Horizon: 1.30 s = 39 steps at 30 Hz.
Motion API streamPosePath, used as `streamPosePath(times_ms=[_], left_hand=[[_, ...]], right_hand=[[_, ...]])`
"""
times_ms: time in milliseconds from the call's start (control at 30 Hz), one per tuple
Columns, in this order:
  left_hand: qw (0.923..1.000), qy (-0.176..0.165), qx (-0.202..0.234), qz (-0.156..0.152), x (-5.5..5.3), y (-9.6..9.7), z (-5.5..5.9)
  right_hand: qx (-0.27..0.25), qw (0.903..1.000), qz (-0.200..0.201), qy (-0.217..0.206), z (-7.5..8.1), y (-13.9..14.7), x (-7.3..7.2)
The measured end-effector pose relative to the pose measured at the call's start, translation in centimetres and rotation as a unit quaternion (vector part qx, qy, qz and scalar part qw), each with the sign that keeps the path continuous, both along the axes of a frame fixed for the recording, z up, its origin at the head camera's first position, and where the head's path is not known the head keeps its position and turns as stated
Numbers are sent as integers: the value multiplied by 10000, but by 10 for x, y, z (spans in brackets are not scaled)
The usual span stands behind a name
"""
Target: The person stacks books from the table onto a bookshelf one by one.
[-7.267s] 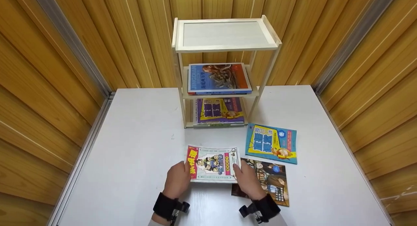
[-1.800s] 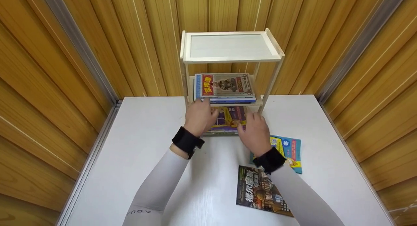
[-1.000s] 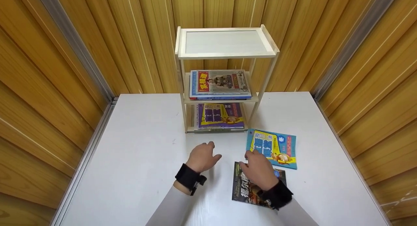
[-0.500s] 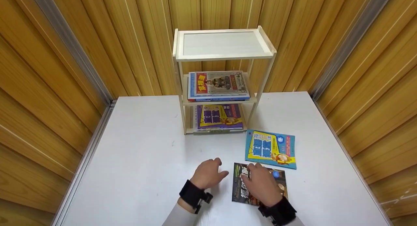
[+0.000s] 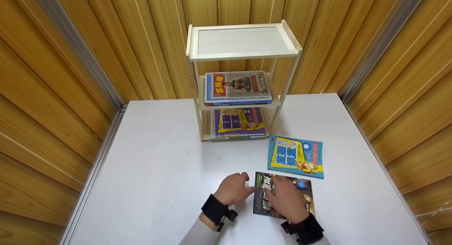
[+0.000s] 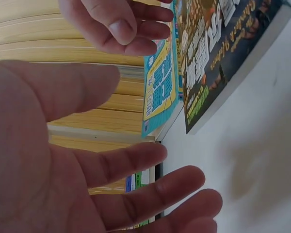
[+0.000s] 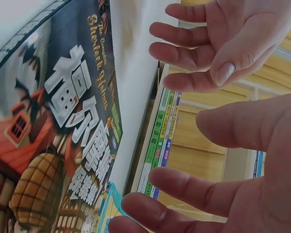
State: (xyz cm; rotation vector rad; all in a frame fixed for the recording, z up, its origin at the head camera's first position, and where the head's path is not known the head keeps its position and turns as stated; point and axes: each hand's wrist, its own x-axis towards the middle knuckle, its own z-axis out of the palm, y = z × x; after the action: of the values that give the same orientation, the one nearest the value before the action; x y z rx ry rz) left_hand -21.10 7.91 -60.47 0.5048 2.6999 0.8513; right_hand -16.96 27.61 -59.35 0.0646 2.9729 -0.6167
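A dark Sherlock Holmes book (image 5: 260, 202) lies flat on the white table, its illustrated cover up. My right hand (image 5: 287, 199) is over this book with its fingers extended and nothing held; in the right wrist view a gap shows between fingers and cover. Just left of the book's spine edge is my left hand (image 5: 233, 189), fingers loosely spread, holding nothing. Whether its thumb touches the book cannot be told from the head view. Behind lies a teal book (image 5: 295, 156) with a yellow panel, apart from both hands.
A pale wooden shelf rack (image 5: 243, 56) stands at the back. Its middle shelf carries a stack topped by a brown-grey comic book (image 5: 243, 84); the lowest holds a stack with a purple book (image 5: 256, 126) on top. Wood-patterned walls (image 5: 159, 43) enclose the table (image 5: 152, 160).
A pale comic book, earlier held in both hands, has left them. A brown-grey comic now tops the middle-shelf stack. Both hands have drawn back from the rack to the dark book.
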Motion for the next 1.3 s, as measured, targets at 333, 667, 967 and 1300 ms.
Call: streamPosePath(times_ms=[333, 667, 967, 1300], left_hand=[[10000, -19, -48, -64, 15, 20, -11], [9996, -97, 246, 96, 30, 32, -24], [9970, 5, 457, 617, 36, 37, -29], [9969, 308, 265, 680, 40, 39, -33]], right_hand=[[-302, 9985, -455, -66, -2, 40, 15], [105, 9891, -1463, -147, -24, 73, 43], [68, 9776, -1925, -843, -30, 101, 52], [-50, 9749, -1946, -1080, -27, 94, 50]])
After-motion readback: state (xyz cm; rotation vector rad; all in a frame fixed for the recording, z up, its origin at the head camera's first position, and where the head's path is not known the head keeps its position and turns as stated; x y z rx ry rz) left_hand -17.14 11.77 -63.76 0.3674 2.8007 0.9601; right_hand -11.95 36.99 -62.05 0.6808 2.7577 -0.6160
